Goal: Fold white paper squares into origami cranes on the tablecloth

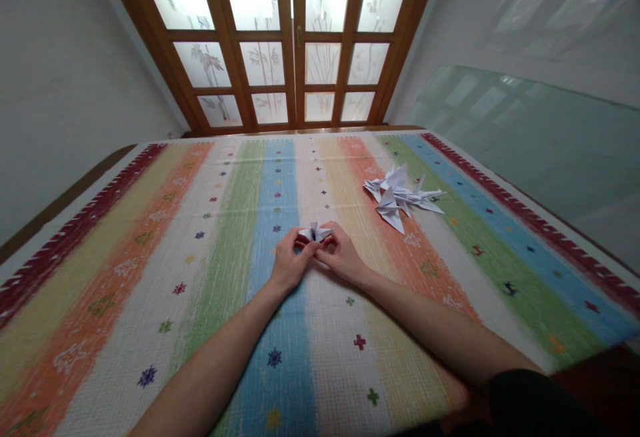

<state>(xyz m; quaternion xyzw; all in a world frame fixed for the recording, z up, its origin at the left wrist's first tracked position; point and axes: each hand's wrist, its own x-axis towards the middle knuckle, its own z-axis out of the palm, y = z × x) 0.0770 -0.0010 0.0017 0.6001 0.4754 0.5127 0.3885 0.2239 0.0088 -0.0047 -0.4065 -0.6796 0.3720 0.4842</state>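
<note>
A small folded white paper figure [315, 231] sits between my two hands at the middle of the table. My left hand [289, 261] pinches its left side with curled fingers. My right hand [341, 254] pinches its right side, fingers closed too. Both wrists rest on the striped cloth [200, 303]. Parts of the paper are hidden behind my fingertips.
Several finished white folded paper figures [403, 197] lie in a heap to the right and farther back. A multicoloured striped cloth covers the table. A wooden door with frosted panes [290, 43] stands behind, and a glass panel [540, 143] leans at the right wall.
</note>
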